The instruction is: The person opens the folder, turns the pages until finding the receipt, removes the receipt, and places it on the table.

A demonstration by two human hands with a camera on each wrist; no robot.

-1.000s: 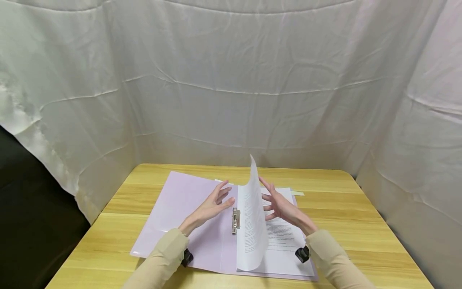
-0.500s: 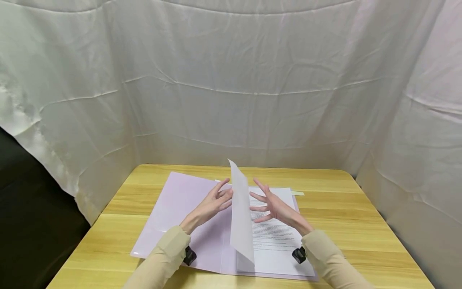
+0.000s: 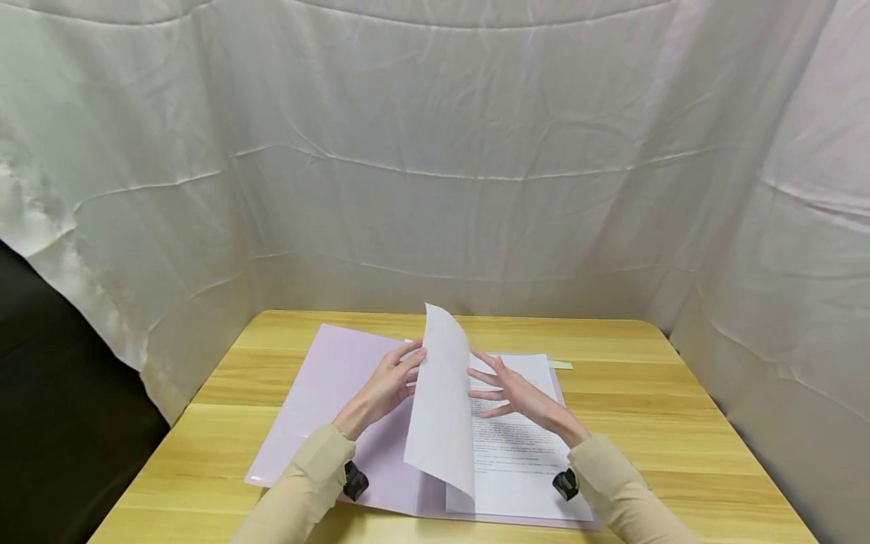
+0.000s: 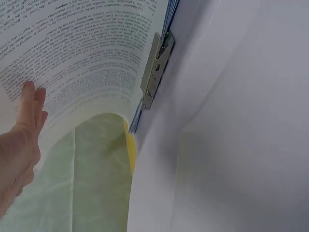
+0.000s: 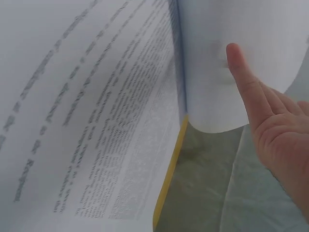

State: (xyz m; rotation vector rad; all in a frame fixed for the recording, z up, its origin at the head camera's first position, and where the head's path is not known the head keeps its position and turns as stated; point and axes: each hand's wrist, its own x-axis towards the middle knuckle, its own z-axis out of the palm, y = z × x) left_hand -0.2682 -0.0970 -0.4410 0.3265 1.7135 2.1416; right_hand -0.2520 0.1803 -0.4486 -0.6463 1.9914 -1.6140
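Note:
A lilac folder [image 3: 333,400] lies spread on the table with a stack of printed pages [image 3: 519,461] on its right side. One white sheet [image 3: 442,408] stands up from the stack, curving leftward over the fold. My left hand [image 3: 382,389] is at the sheet's free edge, fingers fairly straight along its printed face in the left wrist view. On the other side, my right hand [image 3: 526,397] has its fingers spread, the tips right by the sheet's blank back. A metal clip [image 4: 157,72] holds the pages at the fold; the raised sheet hides it in the head view.
A wooden table [image 3: 673,423] carries the folder. A pale tab [image 3: 560,364] sticks out beyond the pages at the upper right. Grey-white curtains [image 3: 435,204] surround the table at the back and sides, with a dark area [image 3: 61,423] at the left.
The raised sheet has swung from right to left, past upright, and its blank back now faces up. My left hand has met its edge; the right hand has shifted slightly left.

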